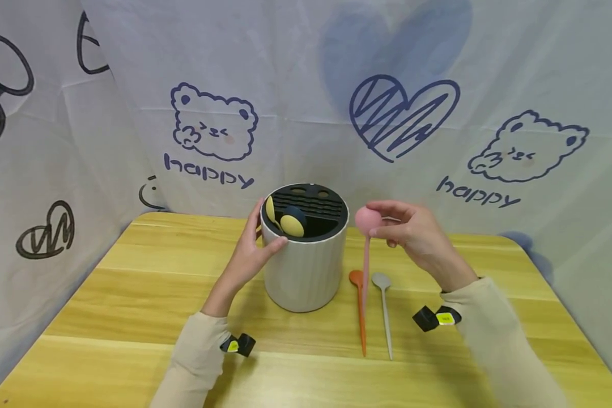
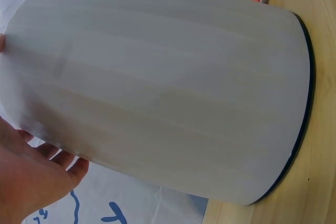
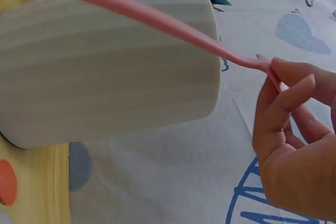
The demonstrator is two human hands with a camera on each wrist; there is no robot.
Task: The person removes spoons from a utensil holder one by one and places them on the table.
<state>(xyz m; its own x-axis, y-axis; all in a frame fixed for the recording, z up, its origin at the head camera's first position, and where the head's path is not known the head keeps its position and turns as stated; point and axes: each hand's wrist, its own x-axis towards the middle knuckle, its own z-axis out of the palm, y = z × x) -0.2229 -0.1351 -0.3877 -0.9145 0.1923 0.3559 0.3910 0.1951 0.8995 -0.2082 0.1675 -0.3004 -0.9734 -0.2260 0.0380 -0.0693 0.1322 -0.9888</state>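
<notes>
A ribbed off-white utensil holder [image 1: 306, 277] with a black slotted top [image 1: 306, 201] stands upright on the wooden table. My left hand [image 1: 247, 249] grips its left side near the rim, thumb at the front and fingers around the side. Two yellow spoons [image 1: 292, 225] and a dark blue one [image 1: 297, 213] stand in its front opening, heads up. Just right of the holder, my right hand [image 1: 413, 235] pinches a pink spoon [image 1: 368, 220] by its round head. The long pink handle [image 3: 147, 17] points down and crosses in front of the holder in the right wrist view.
An orange spoon [image 1: 361, 311] and a grey spoon [image 1: 385, 311] lie side by side on the table [image 1: 306, 368], right of the holder. Behind, a white cloth [image 1: 296, 73] with blue drawings hangs close to the table's far edge.
</notes>
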